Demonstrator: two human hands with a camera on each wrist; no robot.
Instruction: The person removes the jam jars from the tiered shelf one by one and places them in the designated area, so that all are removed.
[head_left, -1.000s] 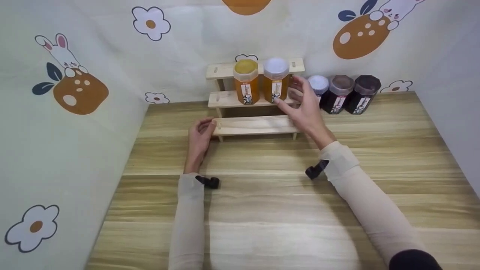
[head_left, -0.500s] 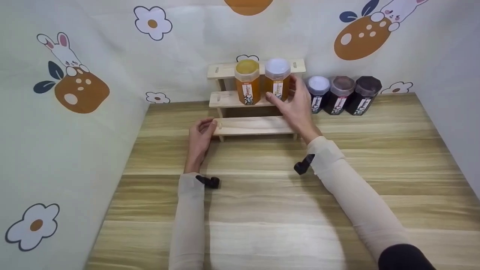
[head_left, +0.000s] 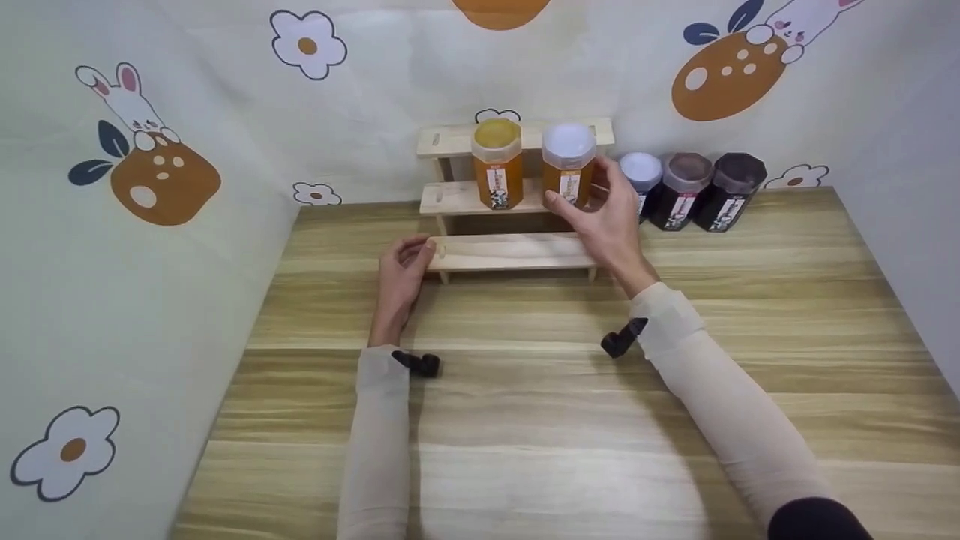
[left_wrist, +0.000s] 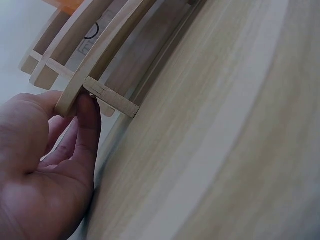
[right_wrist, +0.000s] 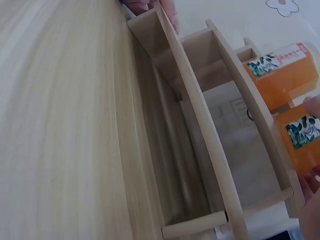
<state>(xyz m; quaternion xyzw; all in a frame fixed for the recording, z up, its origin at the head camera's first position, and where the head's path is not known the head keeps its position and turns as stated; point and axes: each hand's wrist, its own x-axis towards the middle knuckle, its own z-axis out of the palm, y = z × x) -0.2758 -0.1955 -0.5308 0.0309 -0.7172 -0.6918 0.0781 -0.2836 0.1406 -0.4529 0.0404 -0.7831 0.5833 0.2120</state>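
At the rack (head_left: pixel 510 253), left hand (head_left: pixel 401 266) pinches wood (left_wrist: pixel 80 85), right hand (head_left: pixel 609 225) grips seemingly hexagonal jar (head_left: pixel 568 166).

The person wears long, plain, pale beige sleeves, the left sleeve (head_left: pixel 381 450) nearer the desk's (head_left: pixel 517 427) left edge and the right sleeve (head_left: pixel 739 409) nearer its right edge. The cloth fits fairly close, with small soft creases. Each sleeve ends in a slightly lighter, wrinkled band: the left cuff (head_left: pixel 382 371) and the right cuff (head_left: pixel 667 319). A small black device (head_left: pixel 418 364) juts from the left one, a short flat arm with a rounded knob; a matching black mount (head_left: pixel 624 337) juts from the right one. Black fabric (head_left: pixel 817 519) with a curved border covers the right sleeve's upper part, toward the desk's right edge.
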